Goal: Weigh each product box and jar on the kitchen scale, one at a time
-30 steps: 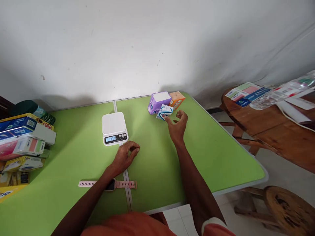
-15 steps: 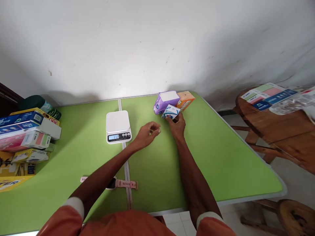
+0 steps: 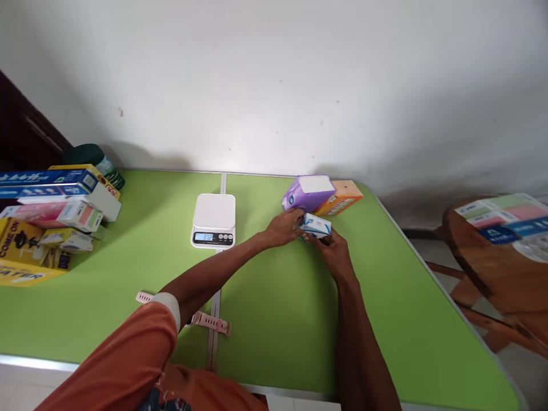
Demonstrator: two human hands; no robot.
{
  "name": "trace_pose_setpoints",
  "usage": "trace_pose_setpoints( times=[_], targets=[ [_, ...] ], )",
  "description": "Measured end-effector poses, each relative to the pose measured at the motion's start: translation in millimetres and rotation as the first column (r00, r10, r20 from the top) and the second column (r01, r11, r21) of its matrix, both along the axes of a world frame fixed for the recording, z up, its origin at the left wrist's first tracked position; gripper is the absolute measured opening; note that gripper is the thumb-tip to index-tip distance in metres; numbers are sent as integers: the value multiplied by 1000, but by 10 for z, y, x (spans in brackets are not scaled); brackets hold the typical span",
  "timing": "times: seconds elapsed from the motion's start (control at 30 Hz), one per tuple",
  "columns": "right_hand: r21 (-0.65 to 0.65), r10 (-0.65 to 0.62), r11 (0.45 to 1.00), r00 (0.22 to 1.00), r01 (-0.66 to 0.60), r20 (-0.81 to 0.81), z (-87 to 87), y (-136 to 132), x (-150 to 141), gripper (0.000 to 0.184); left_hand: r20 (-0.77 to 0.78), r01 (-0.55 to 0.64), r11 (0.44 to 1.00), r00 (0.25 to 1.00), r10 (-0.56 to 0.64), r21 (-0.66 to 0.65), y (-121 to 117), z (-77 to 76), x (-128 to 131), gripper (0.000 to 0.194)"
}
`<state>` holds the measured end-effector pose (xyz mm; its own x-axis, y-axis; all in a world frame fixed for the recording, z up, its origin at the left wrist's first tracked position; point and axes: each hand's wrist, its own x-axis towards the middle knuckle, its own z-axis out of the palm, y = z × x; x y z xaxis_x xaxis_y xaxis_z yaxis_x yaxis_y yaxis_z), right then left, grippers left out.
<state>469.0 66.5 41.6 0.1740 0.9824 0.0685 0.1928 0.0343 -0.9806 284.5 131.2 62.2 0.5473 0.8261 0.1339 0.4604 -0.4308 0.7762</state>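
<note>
A small white-and-blue box [image 3: 317, 225] is held between my two hands over the right part of the green table. My left hand [image 3: 283, 227] is closed with its fingertips at the left end of the box. From below and the right, my right hand [image 3: 336, 254] grips the same box, its fingers partly hidden behind it. Just beyond the hands stand a purple soft pack [image 3: 306, 197] with a white top and, touching its right side, an orange box [image 3: 345, 197]. A white kitchen scale [image 3: 214, 214] with a lit display and a bare plate lies left of my left hand.
Stacked cartons [image 3: 64, 214], a yellow box [image 3: 32, 254] and a dark green-lidded tub [image 3: 92, 160] crowd the table's left end. A pink-strapped watch [image 3: 212, 322] lies under my left arm. Right of the table [image 3: 274, 319], a wooden table [image 3: 483, 268] bears flat colourful packs.
My left hand has moved right and taken hold of the small box's left end. The box has turned in my right hand. The view has shifted somewhat.
</note>
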Motion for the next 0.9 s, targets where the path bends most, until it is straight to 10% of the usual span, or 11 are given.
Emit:
trace_pose_setpoints(
  times=[0.23,0.47,0.67,0.9],
  targets=[
    [-40,51,998,988,-46,148,269,-225,-159,63,-74,32,997,997,-27,65,-321,335,-410,36],
    [106,275,948,942,-299,193,632,-11,-1283,57,73,-159,984,985,154,80,-481,540,-1673,25],
    [136,377,900,897,-414,231,526,385,-2192,51,162,-360,933,921,353,13,-410,499,-2510,37],
    [115,310,920,873,-376,377,378,560,-2370,49,211,-361,932,909,361,-38,-297,367,-2687,42]
  ],
)
